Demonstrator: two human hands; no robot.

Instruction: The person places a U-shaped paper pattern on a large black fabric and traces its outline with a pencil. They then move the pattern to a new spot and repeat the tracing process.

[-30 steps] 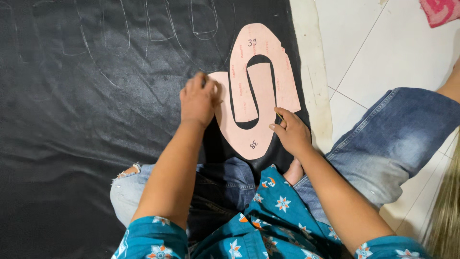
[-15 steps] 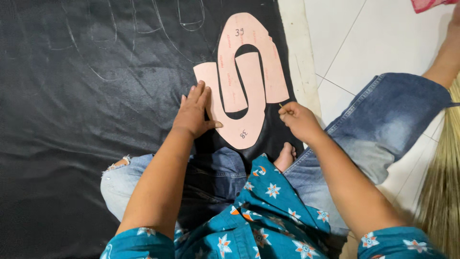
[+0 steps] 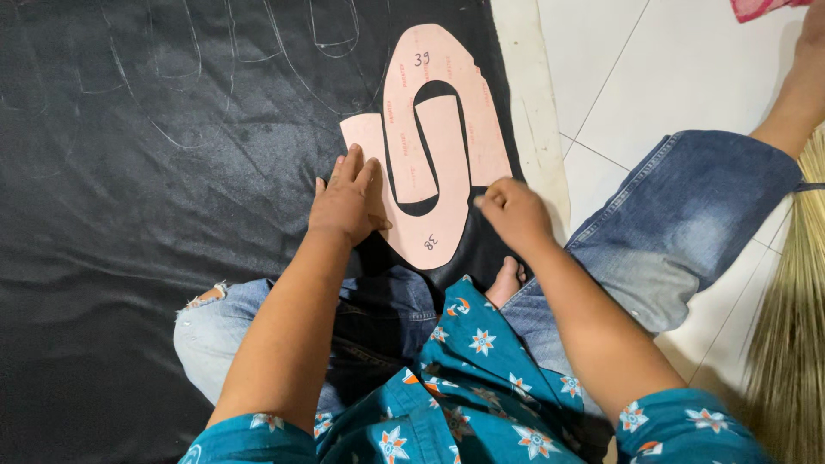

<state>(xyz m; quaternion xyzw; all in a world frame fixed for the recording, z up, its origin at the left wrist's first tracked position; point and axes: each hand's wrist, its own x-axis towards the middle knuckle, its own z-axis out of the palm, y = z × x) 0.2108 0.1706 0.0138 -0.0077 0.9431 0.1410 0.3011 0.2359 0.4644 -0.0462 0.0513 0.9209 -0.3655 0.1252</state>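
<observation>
A pink card template point(image 3: 447, 94), a rounded shape with a curved slot cut through it, lies on a black sheet point(image 3: 155, 189) spread on the floor. My left hand point(image 3: 345, 202) rests flat on the template's left lobe, fingers spread, pressing it down. My right hand point(image 3: 514, 213) sits at the template's lower right edge with fingertips pinched together. Whatever they pinch is hidden. Faint white traced outlines point(image 3: 176, 77) of similar shapes mark the sheet above and to the left.
My knees in blue jeans point(image 3: 687, 223) frame the work, and a bare foot point(image 3: 505, 282) shows between them. White floor tiles point(image 3: 653, 77) lie to the right of the sheet's edge. A straw broom point(image 3: 795, 309) lies at the far right.
My left hand has gone from curled on the template's left lobe to lying flat on it. My right hand has stayed pinched at the template's lower right edge.
</observation>
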